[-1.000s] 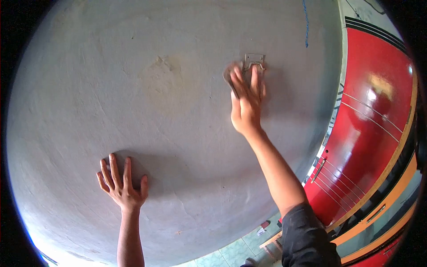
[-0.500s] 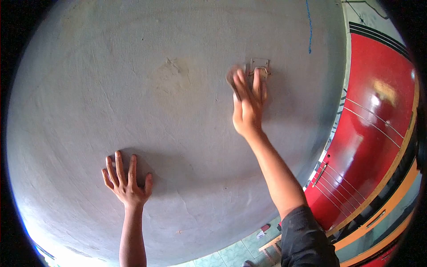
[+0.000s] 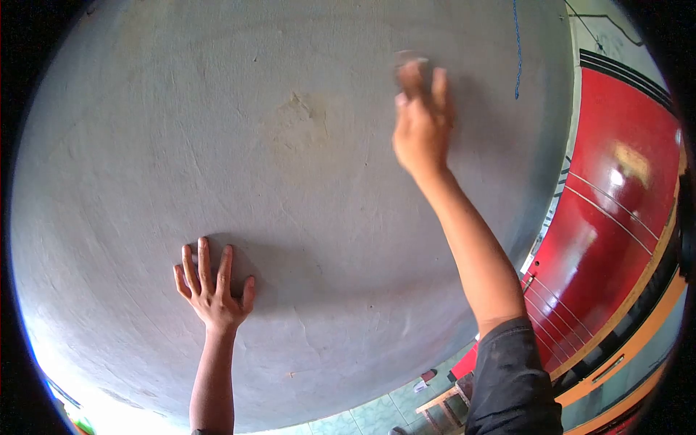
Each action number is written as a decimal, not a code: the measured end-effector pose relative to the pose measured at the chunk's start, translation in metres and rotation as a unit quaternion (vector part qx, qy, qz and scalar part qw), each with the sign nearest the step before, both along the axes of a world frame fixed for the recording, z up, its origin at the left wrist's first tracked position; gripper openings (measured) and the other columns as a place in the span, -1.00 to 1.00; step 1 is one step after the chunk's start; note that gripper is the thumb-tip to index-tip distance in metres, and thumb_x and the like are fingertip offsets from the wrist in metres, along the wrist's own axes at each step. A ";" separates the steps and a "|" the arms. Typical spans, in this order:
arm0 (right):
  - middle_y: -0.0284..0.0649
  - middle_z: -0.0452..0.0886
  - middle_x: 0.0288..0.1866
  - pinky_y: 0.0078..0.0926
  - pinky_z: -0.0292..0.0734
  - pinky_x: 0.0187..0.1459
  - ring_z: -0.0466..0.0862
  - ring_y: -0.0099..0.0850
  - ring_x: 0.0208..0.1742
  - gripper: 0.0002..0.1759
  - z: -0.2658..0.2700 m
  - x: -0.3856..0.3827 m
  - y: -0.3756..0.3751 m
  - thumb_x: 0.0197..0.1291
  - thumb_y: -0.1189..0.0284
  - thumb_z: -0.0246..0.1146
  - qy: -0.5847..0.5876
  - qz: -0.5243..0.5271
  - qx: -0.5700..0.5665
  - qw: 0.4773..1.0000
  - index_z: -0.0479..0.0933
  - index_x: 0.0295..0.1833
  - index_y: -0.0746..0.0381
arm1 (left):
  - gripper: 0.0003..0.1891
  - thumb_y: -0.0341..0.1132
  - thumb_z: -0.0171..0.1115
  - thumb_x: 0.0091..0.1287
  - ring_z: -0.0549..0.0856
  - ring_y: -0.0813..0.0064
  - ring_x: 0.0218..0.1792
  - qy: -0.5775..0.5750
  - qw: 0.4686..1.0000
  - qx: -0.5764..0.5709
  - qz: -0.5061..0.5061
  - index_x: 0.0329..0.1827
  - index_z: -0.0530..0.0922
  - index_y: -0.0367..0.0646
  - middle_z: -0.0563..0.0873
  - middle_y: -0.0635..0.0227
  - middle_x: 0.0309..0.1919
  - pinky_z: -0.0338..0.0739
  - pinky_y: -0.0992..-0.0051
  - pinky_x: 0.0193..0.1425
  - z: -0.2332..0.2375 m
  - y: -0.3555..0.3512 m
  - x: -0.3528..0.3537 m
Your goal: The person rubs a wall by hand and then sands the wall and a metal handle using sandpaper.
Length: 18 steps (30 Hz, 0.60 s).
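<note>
My left hand [image 3: 215,297] lies on a broad grey wall-like surface [image 3: 312,217] with its fingers spread, holding nothing. Higher up and to the right is my right hand [image 3: 425,119], smeared by motion, its fingers bent around a small dark object [image 3: 412,59] that shows at the fingertips against the surface. Blur hides what kind of object it is. Between the hands, the grey surface has a rough, stained patch [image 3: 297,127]. The small metal plate seen earlier near the right hand does not show now.
A blue cord [image 3: 518,51] hangs at the upper right. Beyond the grey surface's right edge stands a glossy red panel [image 3: 616,138] with pale lines. Below are a wooden stool [image 3: 444,404] and a pale tiled floor [image 3: 373,417].
My right hand has moved up and slightly right with the object at its fingertips. My left hand stays spread on the surface, while the whole view has shifted a little.
</note>
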State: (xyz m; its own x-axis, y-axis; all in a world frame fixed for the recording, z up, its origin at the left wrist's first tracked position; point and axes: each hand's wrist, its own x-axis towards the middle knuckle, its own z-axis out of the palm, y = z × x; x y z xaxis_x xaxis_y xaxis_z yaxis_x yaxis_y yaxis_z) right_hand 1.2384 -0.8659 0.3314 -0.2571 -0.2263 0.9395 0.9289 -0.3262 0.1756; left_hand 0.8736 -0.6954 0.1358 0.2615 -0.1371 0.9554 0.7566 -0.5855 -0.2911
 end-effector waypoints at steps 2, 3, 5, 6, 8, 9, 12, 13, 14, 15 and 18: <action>-0.04 0.42 0.55 0.23 0.17 0.50 0.29 0.13 0.59 -0.32 -0.012 -0.022 -0.003 0.48 0.43 0.19 -0.127 0.002 -0.167 0.978 0.22 0.66 -0.01 | -0.37 0.20 0.08 0.48 0.10 0.01 0.68 0.002 1.000 -0.003 0.003 0.55 0.41 0.18 0.25 0.13 0.64 -0.17 -0.18 0.68 0.001 0.000 0.000; -0.02 0.43 0.54 0.24 0.18 0.50 0.30 0.16 0.59 -0.31 -0.013 -0.029 -0.005 0.48 0.43 0.19 -0.190 0.004 -0.248 0.950 0.21 0.66 -0.01 | -0.37 0.21 0.07 0.48 0.09 0.02 0.68 0.001 1.000 -0.006 0.005 0.55 0.41 0.18 0.25 0.13 0.64 -0.17 -0.18 0.68 0.001 -0.002 0.000; -0.03 0.42 0.54 0.24 0.22 0.48 0.31 0.19 0.57 -0.37 0.003 -0.011 -0.010 0.45 0.43 0.22 -0.071 -0.037 -0.122 0.989 0.33 0.60 0.02 | -0.36 0.20 0.07 0.48 0.09 0.03 0.69 0.006 1.000 -0.009 0.009 0.55 0.40 0.19 0.24 0.13 0.65 -0.17 -0.18 0.68 0.001 -0.003 -0.004; -0.03 0.42 0.55 0.24 0.24 0.47 0.32 0.20 0.56 -0.40 0.018 0.005 -0.012 0.44 0.43 0.23 -0.011 -0.057 -0.057 0.997 0.38 0.57 0.03 | -0.36 0.20 0.08 0.48 0.09 0.03 0.69 0.006 1.000 -0.009 0.010 0.55 0.40 0.19 0.23 0.14 0.65 -0.17 -0.18 0.69 0.001 -0.003 -0.005; -0.05 0.38 0.57 0.26 0.31 0.41 0.35 0.17 0.54 -0.41 0.029 0.020 -0.005 0.36 0.46 0.29 0.022 -0.022 -0.030 0.999 0.46 0.50 0.06 | -0.36 0.20 0.09 0.48 0.08 0.03 0.69 0.007 1.000 -0.013 0.011 0.56 0.40 0.19 0.23 0.14 0.65 -0.17 -0.18 0.69 0.000 -0.004 -0.005; -0.04 0.39 0.57 0.26 0.32 0.40 0.36 0.17 0.53 -0.43 0.026 -0.001 -0.003 0.35 0.47 0.29 -0.018 -0.030 -0.051 0.998 0.48 0.47 0.08 | -0.36 0.19 0.09 0.48 0.08 0.03 0.69 0.009 1.000 -0.013 0.011 0.56 0.39 0.19 0.22 0.14 0.65 -0.17 -0.19 0.69 0.001 -0.005 -0.005; -0.03 0.43 0.52 0.22 0.38 0.35 0.43 0.13 0.48 -0.39 0.033 -0.041 -0.009 0.33 0.51 0.31 -0.155 -0.028 -0.140 0.978 0.44 0.49 0.04 | -0.33 0.11 0.29 0.33 0.11 0.04 0.68 -0.002 1.000 -0.028 -0.003 0.52 0.45 0.26 0.24 0.21 0.65 -0.15 -0.17 0.69 0.000 -0.006 -0.006; -0.04 0.45 0.51 0.20 0.40 0.34 0.44 0.13 0.47 -0.39 0.040 -0.040 -0.015 0.34 0.52 0.30 -0.155 -0.059 -0.138 0.976 0.44 0.49 0.03 | -0.31 0.08 0.38 0.26 0.13 0.05 0.68 -0.005 0.999 -0.037 -0.010 0.50 0.48 0.29 0.26 0.24 0.65 -0.15 -0.16 0.70 0.000 -0.006 -0.006; -0.04 0.46 0.49 0.19 0.41 0.33 0.45 0.12 0.45 -0.39 0.045 -0.036 -0.021 0.34 0.52 0.29 -0.153 -0.090 -0.137 0.975 0.43 0.49 0.02 | -0.32 0.08 0.38 0.26 0.13 0.05 0.68 -0.002 0.999 -0.038 -0.007 0.49 0.48 0.29 0.26 0.24 0.65 -0.15 -0.15 0.70 0.000 -0.006 -0.007; -0.07 0.51 0.44 0.21 0.39 0.35 0.44 0.14 0.46 -0.35 0.053 -0.007 -0.015 0.42 0.47 0.23 -0.061 -0.035 -0.062 0.996 0.32 0.58 -0.05 | -0.32 0.08 0.38 0.26 0.13 0.05 0.68 -0.002 0.999 -0.038 -0.005 0.49 0.48 0.29 0.26 0.24 0.65 -0.15 -0.15 0.70 0.000 -0.007 -0.008; 0.04 0.46 0.47 0.22 0.32 0.45 0.40 0.18 0.50 -0.23 0.053 0.009 -0.009 0.44 0.47 0.25 0.040 -0.069 0.040 0.996 0.15 0.67 -0.10 | -0.31 0.10 0.37 0.27 0.13 0.05 0.67 -0.001 0.999 -0.052 0.000 0.50 0.47 0.29 0.26 0.24 0.65 -0.17 -0.15 0.70 -0.001 -0.012 -0.009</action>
State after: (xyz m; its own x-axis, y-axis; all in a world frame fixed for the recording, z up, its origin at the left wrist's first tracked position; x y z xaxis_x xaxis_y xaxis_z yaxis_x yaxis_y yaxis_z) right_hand 1.2476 -0.8748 0.3845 -0.2151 -0.2693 0.9387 0.8842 -0.4618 0.0701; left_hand 0.8649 -0.7069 0.1345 0.2603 -0.0376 0.9648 0.7575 -0.6117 -0.2282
